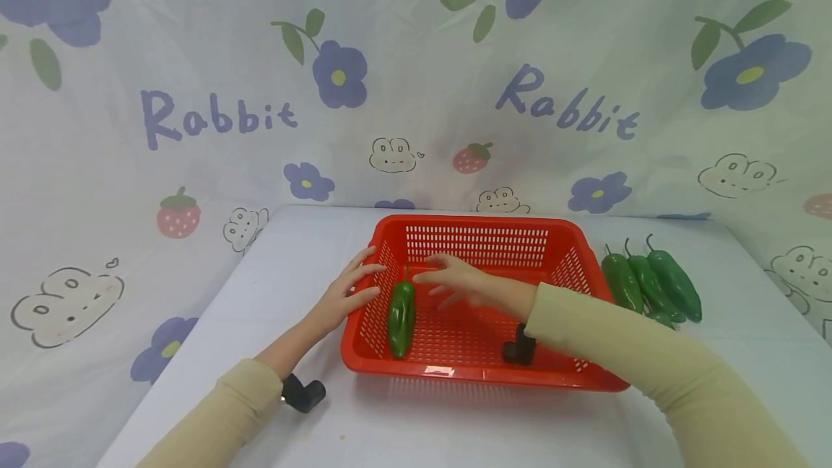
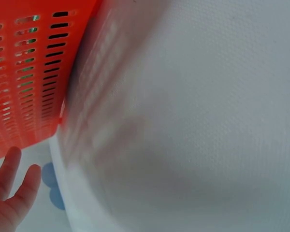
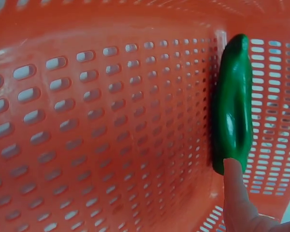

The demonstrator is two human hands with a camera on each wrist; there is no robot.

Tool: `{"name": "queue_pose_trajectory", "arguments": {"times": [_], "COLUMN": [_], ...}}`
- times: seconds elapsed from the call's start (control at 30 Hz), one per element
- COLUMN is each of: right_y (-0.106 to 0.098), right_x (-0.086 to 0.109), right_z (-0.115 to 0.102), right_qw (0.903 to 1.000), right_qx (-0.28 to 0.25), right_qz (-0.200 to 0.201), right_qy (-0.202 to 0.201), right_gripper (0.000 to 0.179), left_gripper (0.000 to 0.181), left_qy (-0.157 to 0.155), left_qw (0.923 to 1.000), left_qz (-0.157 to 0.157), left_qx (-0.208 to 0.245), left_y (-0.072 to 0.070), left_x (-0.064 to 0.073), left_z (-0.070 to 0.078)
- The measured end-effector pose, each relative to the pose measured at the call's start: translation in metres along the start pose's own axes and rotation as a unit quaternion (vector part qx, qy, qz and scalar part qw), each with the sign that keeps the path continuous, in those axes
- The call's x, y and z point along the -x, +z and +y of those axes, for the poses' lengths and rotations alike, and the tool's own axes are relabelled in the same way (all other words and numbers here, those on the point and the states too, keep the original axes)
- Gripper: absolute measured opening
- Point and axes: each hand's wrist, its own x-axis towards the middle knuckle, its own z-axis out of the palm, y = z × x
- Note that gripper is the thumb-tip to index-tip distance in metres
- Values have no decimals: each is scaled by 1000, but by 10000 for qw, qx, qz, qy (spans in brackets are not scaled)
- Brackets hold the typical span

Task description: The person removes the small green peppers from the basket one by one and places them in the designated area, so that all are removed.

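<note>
A red plastic basket [image 1: 481, 379] with slotted walls stands on the white table. Inside, along its left wall, lies a long green pepper [image 1: 401, 320], stem pointing to the back. My left hand [image 1: 343, 295] is at the basket's left rim, fingers spread and extended over it. Over the basket's interior, just right of the pepper, hovers my right hand [image 1: 457, 279], its fingers apart and holding nothing. In the right wrist view a finger [image 3: 235, 186] overlaps one end of the pepper [image 3: 233, 106]; whether they touch I cannot tell.
Several green peppers [image 1: 676, 284] lie together on the table, right of the basket. Black devices sit at my left wrist [image 1: 303, 392] and right wrist [image 1: 520, 349]. Behind the table hangs a white printed cloth [image 1: 416, 107] with flowers and rabbits.
</note>
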Motion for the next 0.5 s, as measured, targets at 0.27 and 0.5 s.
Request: {"name": "queue_pose_trajectory", "arguments": {"times": [0.27, 0.5], "right_y": [10, 18], "right_x": [-8, -11], "right_z": [7, 10], "right_qw": [9996, 9992], "right_qx": [223, 232], "right_qz": [-71, -298], "right_qy": [127, 116], "right_gripper": [64, 59], "left_gripper": [40, 40], "left_qy": [-10, -30], "left_qw": [10000, 10000], "left_qz": [-11, -45], "left_qx": [-2, 4], "left_y": [-1, 0], "left_x": [0, 0], "left_z": [0, 0]}}
